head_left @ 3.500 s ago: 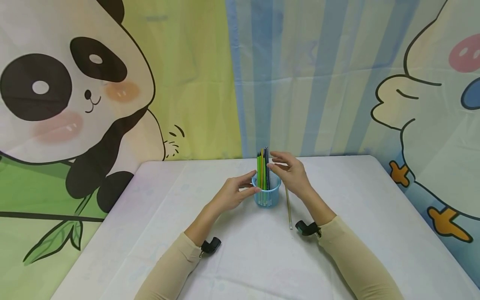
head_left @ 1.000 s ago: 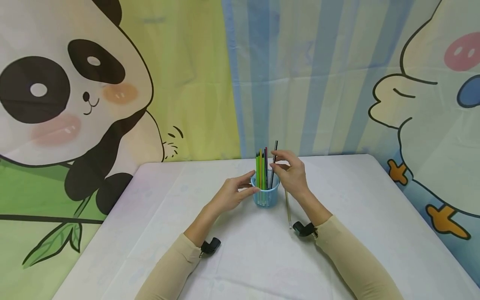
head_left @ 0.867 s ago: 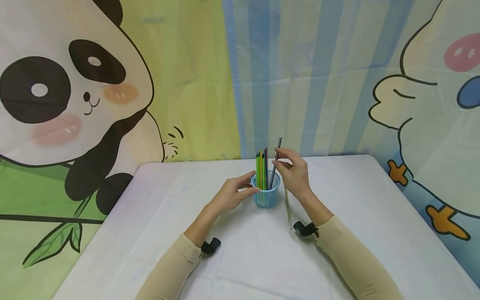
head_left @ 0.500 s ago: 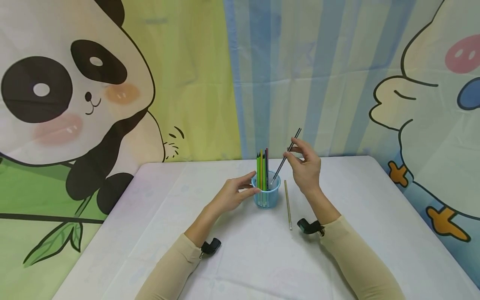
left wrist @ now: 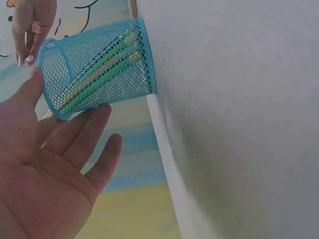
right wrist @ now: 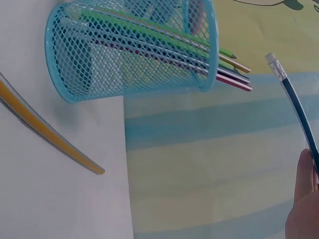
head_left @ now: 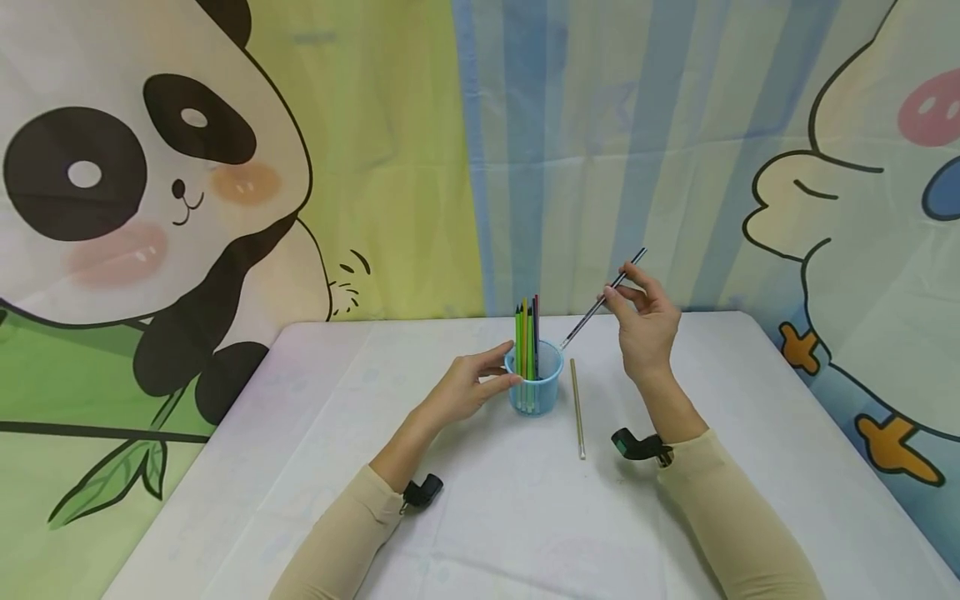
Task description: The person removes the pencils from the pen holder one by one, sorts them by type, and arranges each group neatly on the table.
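A blue mesh pencil cup (head_left: 536,398) stands upright on the white table with several pencils (left wrist: 99,69) in it, green ones among them. My left hand (head_left: 470,387) holds the cup at its left side, thumb on the near side of the rim and fingers behind. Up and to the right of the cup, my right hand (head_left: 647,323) pinches a dark striped pencil (head_left: 600,302) between thumb and fingertips. That pencil slants, with its white eraser end (right wrist: 275,64) down toward the cup and clear of the rim in the right wrist view.
A yellowish pencil (head_left: 577,408) lies on the table (head_left: 480,517) just right of the cup. Behind the table's far edge hangs a cloth backdrop (head_left: 390,167) with a panda and stripes.
My right hand has drawn the dark pencil up out of the cup and moved right with it, tilting it. My left hand has stayed at the cup.
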A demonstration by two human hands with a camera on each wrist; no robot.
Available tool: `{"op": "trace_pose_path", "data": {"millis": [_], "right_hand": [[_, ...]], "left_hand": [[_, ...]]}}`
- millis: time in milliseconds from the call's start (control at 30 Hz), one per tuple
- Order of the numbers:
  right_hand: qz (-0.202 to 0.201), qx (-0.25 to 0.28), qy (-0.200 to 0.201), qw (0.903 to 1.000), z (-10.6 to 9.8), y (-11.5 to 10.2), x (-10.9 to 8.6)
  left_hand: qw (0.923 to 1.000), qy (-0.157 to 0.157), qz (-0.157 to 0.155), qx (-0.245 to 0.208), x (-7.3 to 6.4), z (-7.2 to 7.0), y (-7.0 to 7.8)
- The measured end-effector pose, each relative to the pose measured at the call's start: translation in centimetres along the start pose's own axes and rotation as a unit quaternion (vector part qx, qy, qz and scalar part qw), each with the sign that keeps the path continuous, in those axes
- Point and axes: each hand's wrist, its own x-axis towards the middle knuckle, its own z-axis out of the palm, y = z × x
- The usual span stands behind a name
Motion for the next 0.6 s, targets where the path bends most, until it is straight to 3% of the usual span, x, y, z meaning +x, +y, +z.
{"op": "trace_pose_path", "data": {"millis": [233,600], "right_hand": [[0.024,0.028,0.005,0.9993,-1.0,-0.5,0.3],[0.055,-0.010,-0.015,0.9983,-2.3,-0.1,0.3]], "left_hand": [[1.0000,-0.001,-0.008,0.000,0.0,0.0,0.1],[1.0000,0.000,-0.008,0.001,0.1,0.0,0.0]]}}
